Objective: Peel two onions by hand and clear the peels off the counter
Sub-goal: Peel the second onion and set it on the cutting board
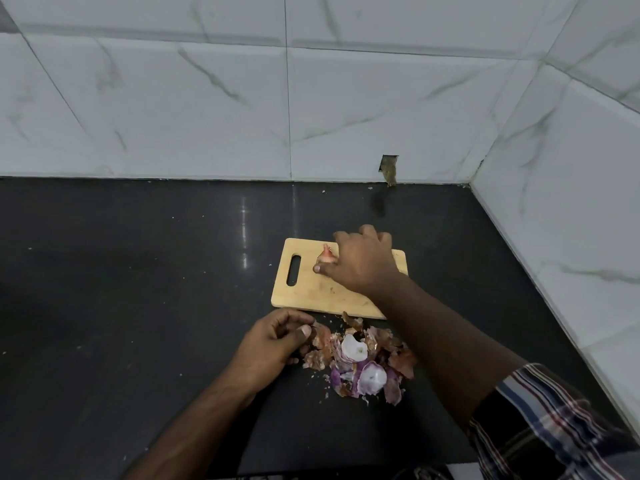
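Note:
A wooden cutting board [311, 292] with a handle slot lies on the black counter. My right hand [360, 263] reaches over it and curls around an onion [326, 255], of which only a pinkish part shows under the fingers. A pile of brown and purple onion peels [360, 362] lies on the counter just in front of the board. My left hand [273, 341] rests at the pile's left edge, thumb and fingers curled against a brown peel. A second onion is not visible.
The black counter [138, 289] runs to a white marble-tiled wall at the back and another on the right, meeting in a corner. Small peel crumbs [325, 386] lie scattered near the pile. A notch in the back wall [389, 169] sits above the counter.

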The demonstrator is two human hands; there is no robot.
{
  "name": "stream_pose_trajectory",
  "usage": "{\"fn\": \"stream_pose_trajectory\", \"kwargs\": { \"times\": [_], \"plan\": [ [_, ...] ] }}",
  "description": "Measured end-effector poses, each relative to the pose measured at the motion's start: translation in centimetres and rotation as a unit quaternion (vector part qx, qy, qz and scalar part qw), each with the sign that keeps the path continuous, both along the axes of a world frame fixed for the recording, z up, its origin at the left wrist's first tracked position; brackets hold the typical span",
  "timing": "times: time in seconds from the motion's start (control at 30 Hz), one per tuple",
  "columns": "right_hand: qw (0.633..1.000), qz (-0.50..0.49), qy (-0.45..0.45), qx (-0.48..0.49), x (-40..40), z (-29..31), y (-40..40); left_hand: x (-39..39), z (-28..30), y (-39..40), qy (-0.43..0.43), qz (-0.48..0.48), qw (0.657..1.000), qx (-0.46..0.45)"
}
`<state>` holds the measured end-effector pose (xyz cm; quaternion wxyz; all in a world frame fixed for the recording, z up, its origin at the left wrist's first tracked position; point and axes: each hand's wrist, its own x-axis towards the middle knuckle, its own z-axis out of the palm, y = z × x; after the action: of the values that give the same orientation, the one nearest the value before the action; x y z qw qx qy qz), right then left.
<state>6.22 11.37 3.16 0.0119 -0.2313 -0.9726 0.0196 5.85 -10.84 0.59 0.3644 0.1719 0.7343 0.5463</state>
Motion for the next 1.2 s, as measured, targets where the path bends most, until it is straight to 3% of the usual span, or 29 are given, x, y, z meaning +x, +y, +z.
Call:
{"fn": "stream_pose_trajectory", "kwargs": {
  "times": [0.13,0.3,0.47,0.57,0.63,0.73,0.8,0.9,1.03,1.2],
  "plan": [
    [0.999,0.016,-0.037,0.019,-0.4,-0.7,-0.9,0.1,0.0,-0.5,-0.003,-0.004,1.000,0.004],
    [0.992,0.048,0.113,0.021,1.6,0.1,-2.3,0.2,0.4,-0.8,-0.011,0.023,0.999,0.037],
    [0.966,0.048,0.196,-0.164,6.6,1.4,-2.3,-0.3,0.6,-0.6,-0.014,0.044,0.998,0.052],
    [0.944,0.005,0.199,-0.262,10.0,1.5,-1.0,-0.1,0.7,-0.2,-0.019,0.045,0.997,0.053],
    [0.911,-0.060,0.185,-0.364,11.9,0.8,-0.2,0.1,0.7,0.1,-0.019,0.034,0.998,0.050],
    [0.798,-0.167,0.204,-0.541,13.4,-0.4,0.7,0.3,0.4,0.7,-0.021,0.018,0.998,0.048],
    [0.754,-0.184,0.208,-0.596,13.8,-0.6,1.0,0.4,0.3,0.9,-0.021,0.013,0.999,0.045],
    [0.755,-0.161,0.191,-0.606,13.9,-0.1,0.8,0.6,0.6,1.1,-0.029,0.013,0.998,0.051],
    [0.805,-0.101,0.168,-0.560,13.3,0.8,-0.7,1.0,0.8,1.3,-0.050,0.002,0.996,0.072],
    [0.826,-0.041,0.203,-0.525,12.3,0.8,-5.4,2.2,0.7,0.9,-0.159,-0.032,0.972,0.172]
  ]
}}
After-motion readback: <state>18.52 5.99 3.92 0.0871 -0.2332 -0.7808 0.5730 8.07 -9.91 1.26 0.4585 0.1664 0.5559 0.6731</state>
